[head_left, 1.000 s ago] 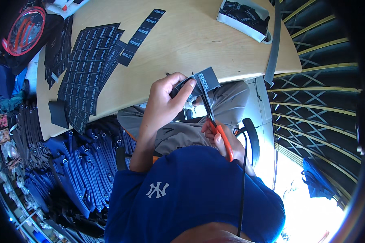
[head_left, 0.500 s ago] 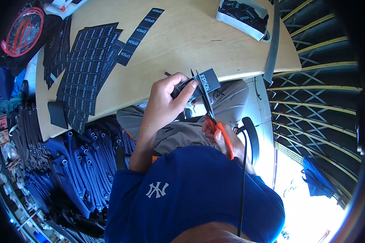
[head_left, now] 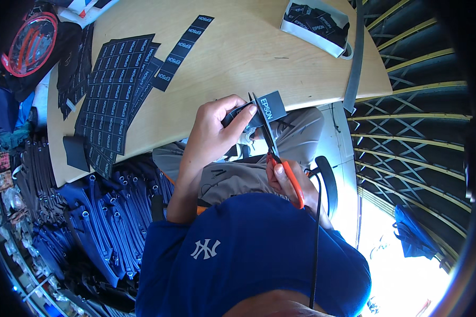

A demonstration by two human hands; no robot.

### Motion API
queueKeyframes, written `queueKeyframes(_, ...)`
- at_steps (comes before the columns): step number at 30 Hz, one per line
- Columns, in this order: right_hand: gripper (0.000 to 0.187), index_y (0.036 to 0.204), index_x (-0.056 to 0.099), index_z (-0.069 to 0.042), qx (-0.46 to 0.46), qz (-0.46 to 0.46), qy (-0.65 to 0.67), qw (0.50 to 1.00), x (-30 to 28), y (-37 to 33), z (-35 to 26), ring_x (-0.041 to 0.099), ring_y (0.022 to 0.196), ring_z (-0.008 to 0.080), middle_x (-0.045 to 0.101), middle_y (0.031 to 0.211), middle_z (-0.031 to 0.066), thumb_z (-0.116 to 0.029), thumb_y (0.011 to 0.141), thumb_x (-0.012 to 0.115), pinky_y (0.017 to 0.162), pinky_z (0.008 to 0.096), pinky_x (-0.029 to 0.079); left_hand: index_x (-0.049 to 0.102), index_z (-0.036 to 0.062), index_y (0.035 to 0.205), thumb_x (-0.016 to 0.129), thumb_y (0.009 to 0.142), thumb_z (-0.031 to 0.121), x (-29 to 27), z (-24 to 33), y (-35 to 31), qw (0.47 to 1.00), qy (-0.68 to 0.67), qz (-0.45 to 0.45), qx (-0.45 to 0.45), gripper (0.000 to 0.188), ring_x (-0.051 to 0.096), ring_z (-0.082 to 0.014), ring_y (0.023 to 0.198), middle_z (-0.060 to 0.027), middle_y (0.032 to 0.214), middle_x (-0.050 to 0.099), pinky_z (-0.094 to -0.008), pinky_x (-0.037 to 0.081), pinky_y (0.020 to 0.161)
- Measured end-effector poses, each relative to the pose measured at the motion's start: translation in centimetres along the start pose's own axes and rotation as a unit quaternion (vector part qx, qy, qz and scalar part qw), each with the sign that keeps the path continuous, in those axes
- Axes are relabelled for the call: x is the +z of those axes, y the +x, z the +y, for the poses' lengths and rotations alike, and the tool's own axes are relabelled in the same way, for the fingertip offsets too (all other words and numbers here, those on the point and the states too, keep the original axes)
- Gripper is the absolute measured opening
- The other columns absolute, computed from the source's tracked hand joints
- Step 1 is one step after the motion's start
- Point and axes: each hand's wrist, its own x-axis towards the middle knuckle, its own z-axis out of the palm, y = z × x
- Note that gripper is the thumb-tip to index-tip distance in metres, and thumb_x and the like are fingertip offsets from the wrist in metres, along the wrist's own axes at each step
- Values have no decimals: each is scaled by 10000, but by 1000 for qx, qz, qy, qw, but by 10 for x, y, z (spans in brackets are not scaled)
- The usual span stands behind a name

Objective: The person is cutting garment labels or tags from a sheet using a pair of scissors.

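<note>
My left hand [head_left: 219,126] pinches a small black strip of printed labels [head_left: 273,108] between thumb and fingers, just off the near edge of the table. My right hand [head_left: 288,178] is wrapped round the orange handles of a pair of scissors [head_left: 270,138]. The scissor blades lie across the strip beside my left thumb, nearly closed. Part of the strip is hidden behind my left fingers. On the table, a longer label strip [head_left: 184,52] lies flat beyond my left hand.
Overlapping sheets of black labels [head_left: 108,90] cover the table's left side. A white box [head_left: 316,26] of cut labels stands at the far right, near a grey strap [head_left: 354,68]. Blue straps [head_left: 106,222] hang below the table at left. A metal lattice gate [head_left: 412,116] is at right.
The scissor blades have drawn closer together across the label strip. Both hands stay almost in the same place, and the view has shifted slightly.
</note>
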Motion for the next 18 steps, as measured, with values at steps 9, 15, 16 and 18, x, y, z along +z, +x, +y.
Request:
queueKeyframes(9,533,612,459,-31,5,14,-34,999,-10,14,-5,475,431,153,451,476,29,-411,974,366,456,296,388,617,-28,815,581,899,137,-6,-3,22,999,13,-13,35,188,409,-5,601,40,650,530,-187,326,518)
queueKeyframes(15,544,616,468,-16,6,24,-44,999,-18,26,-14,478,431,126,463,476,34,-421,968,386,436,291,383,614,-11,778,590,894,165,-15,4,38,999,14,-2,34,213,362,0,583,73,611,454,-197,278,487)
queueKeyframes(16,538,609,467,-23,26,33,-29,999,-18,29,-17,476,435,109,466,476,36,-415,969,389,432,276,379,629,-42,817,589,888,194,-18,5,42,999,26,-2,22,249,433,-29,564,-11,603,546,-231,352,488)
queueKeyframes(18,505,637,476,-35,42,39,18,998,-20,34,-23,429,434,59,451,490,6,-406,970,394,420,228,342,628,-40,809,588,889,198,-22,3,47,1000,19,7,22,254,424,-28,562,-4,600,536,-229,344,485)
